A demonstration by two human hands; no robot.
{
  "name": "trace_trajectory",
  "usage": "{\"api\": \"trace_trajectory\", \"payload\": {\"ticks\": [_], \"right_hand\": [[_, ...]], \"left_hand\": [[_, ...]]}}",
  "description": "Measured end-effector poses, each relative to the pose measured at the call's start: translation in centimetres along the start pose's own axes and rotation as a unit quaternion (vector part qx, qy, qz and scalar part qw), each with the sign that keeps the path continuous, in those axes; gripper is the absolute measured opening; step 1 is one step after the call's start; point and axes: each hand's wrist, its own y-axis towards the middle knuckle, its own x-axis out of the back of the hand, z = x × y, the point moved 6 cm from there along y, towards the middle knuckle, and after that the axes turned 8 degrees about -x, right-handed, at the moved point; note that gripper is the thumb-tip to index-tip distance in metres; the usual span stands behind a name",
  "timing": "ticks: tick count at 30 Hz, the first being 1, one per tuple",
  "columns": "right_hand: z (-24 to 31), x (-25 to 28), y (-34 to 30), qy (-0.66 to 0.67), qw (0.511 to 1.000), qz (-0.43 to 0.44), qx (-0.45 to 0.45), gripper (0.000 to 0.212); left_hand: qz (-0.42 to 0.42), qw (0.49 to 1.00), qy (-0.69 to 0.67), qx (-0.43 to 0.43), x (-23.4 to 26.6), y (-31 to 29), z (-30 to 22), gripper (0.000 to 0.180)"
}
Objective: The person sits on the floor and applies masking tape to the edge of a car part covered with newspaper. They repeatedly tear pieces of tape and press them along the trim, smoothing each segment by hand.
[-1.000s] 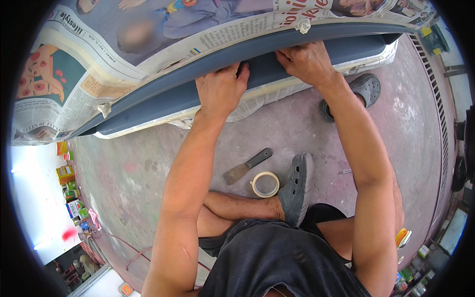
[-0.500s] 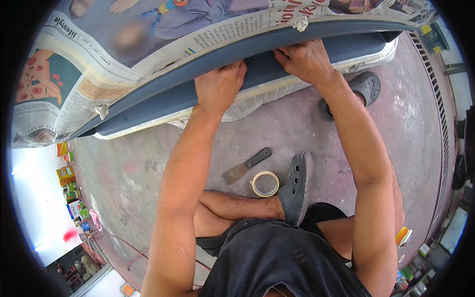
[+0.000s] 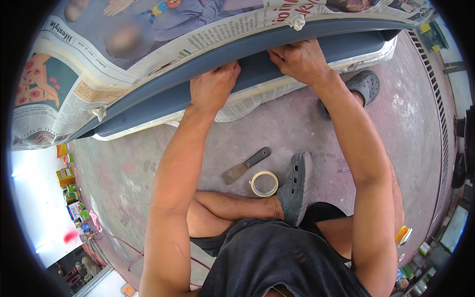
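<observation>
In front of me is a long blue-grey panel (image 3: 213, 54) with a raised lip along its top and a recess below it. Newspaper (image 3: 208, 32) masks the area above, and taped paper (image 3: 247, 96) runs along its lower edge. My left hand (image 3: 213, 87) is closed with its fingers curled in under the lip, thumb toward the right. Farther right, at the same lip, my right hand (image 3: 303, 62) is also closed, knuckles up. The fingertips of both hands are hidden, so anything pinched in them does not show.
A putty knife (image 3: 246, 166) and a roll of masking tape (image 3: 253, 188) lie on the concrete floor beside my clog (image 3: 296, 188). Crumpled tape bits (image 3: 297, 22) stick to the masking. Several cans (image 3: 65, 175) line the left wall; a slotted drain (image 3: 435, 94) runs along the right.
Both hands have shifted slightly left along the panel lip, still closed. The putty knife and tape roll lie where they were.
</observation>
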Motion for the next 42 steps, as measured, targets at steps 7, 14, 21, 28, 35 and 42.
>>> {"api": "trace_trajectory", "payload": {"ticks": [7,14,21,28,35,42], "right_hand": [[0.35,-0.04,0.18,-0.009,1.000,0.001,0.006,0.023],[0.51,0.20,0.39,-0.023,1.000,0.009,0.003,0.024],[-0.07,-0.20,0.00,-0.024,0.999,0.018,-0.016,0.023],[-0.17,-0.30,-0.03,-0.026,0.999,0.014,-0.022,0.021],[0.01,-0.18,0.14,-0.014,1.000,0.002,-0.009,0.021],[0.29,0.20,0.29,0.000,1.000,-0.012,0.003,0.020]], "left_hand": [[0.029,0.999,0.020,0.018,0.24,0.02,-0.13,0.021],[0.032,0.999,-0.003,0.034,-0.03,-0.02,-0.04,0.017],[0.023,0.999,-0.007,0.028,-0.03,0.20,-0.22,0.014],[0.011,1.000,-0.009,0.023,-0.05,0.30,-0.22,0.014],[0.010,0.999,-0.023,0.047,-0.10,0.02,0.06,0.020],[0.014,0.997,-0.040,0.063,0.02,-0.27,0.25,0.022]]}}
